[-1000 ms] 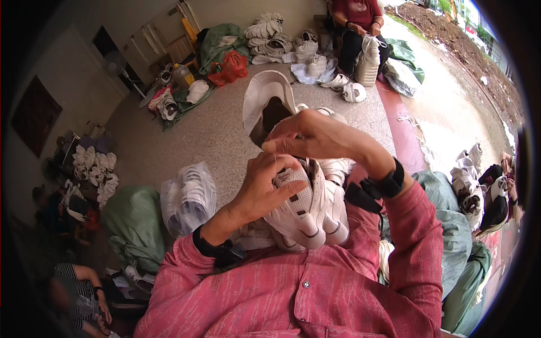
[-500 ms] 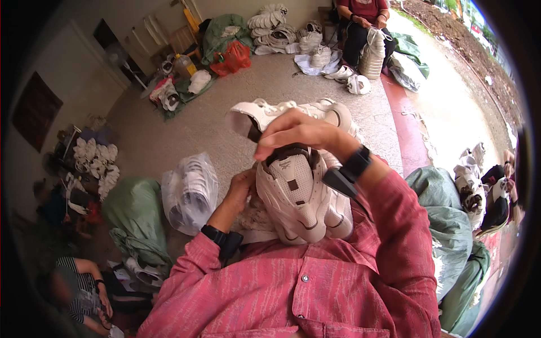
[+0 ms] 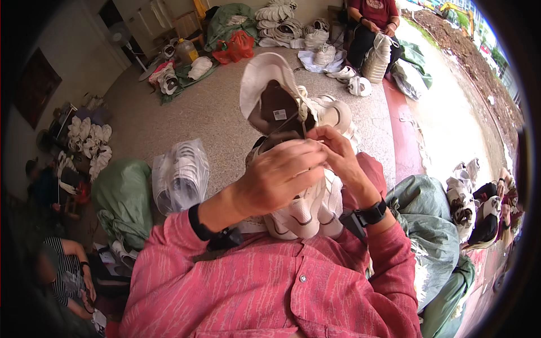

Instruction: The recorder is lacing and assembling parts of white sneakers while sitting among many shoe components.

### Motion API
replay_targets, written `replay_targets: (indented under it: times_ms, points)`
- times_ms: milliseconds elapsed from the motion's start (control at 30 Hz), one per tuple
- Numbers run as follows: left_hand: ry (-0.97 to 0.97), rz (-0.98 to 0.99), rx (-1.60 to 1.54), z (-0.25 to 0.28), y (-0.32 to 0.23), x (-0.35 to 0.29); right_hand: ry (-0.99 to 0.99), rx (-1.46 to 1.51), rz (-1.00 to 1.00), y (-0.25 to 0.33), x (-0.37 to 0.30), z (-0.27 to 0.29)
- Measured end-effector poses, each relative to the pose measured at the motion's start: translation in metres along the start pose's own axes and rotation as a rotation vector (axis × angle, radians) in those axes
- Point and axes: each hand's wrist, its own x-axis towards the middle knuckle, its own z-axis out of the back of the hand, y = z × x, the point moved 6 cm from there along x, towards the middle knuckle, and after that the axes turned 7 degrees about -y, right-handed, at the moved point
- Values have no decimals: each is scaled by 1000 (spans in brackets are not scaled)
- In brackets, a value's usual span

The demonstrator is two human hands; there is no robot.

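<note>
I look down on a speckled stone floor strewn with white shoes, green sacks and one clear bag of shoes at my left. In front of my chest I hold one white shoe; its long axis runs away from me, with the toe end low against my pink shirt and the opening and brown tongue lifted up and away toward the far wall. My left hand is curled around the shoe's middle, knuckles up. My right hand pinches with thumb and fingers at the lace area just beside the left hand; I cannot tell what sits between the fingertips. One person in red sits far across the floor with a stack of shoes, another in stripes at lower left.
</note>
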Motion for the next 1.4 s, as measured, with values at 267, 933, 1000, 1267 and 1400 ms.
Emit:
replay_targets:
  times_ms: [267,933,1000,1267,1400]
  points:
    - [248,-53,370,-50,103,20,-63,-66,-119,-6,10,-12]
    - [-157,-75,269,-41,113,-25,-405,179,-22,16,-63,-10]
    - [-45,171,156,-66,150,-55,-421,-35,-90,-16,-32,2]
    - [-122,750,-321,16,108,-66,-324,-264,185,-22,2,-11]
    - [-56,882,-323,-10,63,-81,-392,70,-213,-45,-8,-14]
